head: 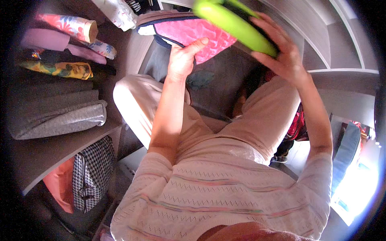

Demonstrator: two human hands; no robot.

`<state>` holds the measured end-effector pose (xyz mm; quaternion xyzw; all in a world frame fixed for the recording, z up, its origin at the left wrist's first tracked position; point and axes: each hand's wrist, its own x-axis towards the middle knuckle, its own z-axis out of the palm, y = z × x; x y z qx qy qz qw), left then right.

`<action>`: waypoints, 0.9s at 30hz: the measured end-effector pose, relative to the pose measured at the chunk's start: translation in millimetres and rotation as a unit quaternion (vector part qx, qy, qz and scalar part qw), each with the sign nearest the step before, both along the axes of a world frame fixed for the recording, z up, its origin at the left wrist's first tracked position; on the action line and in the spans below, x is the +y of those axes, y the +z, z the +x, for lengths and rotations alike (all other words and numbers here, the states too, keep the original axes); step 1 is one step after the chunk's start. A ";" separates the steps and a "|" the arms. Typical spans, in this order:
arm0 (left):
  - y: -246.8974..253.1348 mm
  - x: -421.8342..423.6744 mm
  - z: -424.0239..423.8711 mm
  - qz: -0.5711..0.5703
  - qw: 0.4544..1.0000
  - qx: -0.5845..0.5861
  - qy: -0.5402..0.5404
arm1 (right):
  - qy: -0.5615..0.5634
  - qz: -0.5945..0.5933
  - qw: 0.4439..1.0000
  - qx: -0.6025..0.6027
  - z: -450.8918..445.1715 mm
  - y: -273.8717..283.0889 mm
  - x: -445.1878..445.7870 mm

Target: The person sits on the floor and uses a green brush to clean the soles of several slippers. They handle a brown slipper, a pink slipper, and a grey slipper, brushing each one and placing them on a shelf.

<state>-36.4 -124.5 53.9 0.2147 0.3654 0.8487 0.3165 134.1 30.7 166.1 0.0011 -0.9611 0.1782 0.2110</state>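
My left hand (184, 58) grips a pink textured fabric item (193, 34) with dark edging and a white tip; its thumb lies across the pink face. A mauve layer (169, 14) shows along the item's upper edge. In my right hand (283, 51) is a lime-green object (235, 27) with a dark inner side, too blurred to name more exactly. Its left part overlaps the upper right of the pink item in the picture, and whether the two touch I cannot tell. Both are held above a dark grey surface (217, 87) between my bent legs.
Rolled and folded textiles (69, 27) lie on a shelf (111, 131) at left, with a grey folded garment (66, 120). Below stand a houndstooth bag (95, 171) and an orange bag (61, 183). Pale shelving (343, 45) curves along the right. A red patterned item (295, 126) sits beside my right leg.
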 end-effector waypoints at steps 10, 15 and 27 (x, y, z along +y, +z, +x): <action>-0.9 -8.8 4.4 -0.020 1.000 -0.011 -0.020 | -0.022 0.047 0.998 -0.025 -5.9 -30.5 2.4; 0.9 -8.8 -14.3 0.016 0.997 -0.071 -0.007 | -0.124 -0.051 0.991 -0.023 46.9 -47.2 34.1; -0.7 -12.0 -24.3 0.005 0.986 -0.140 0.089 | -0.163 0.015 0.986 -0.042 35.4 -88.5 30.1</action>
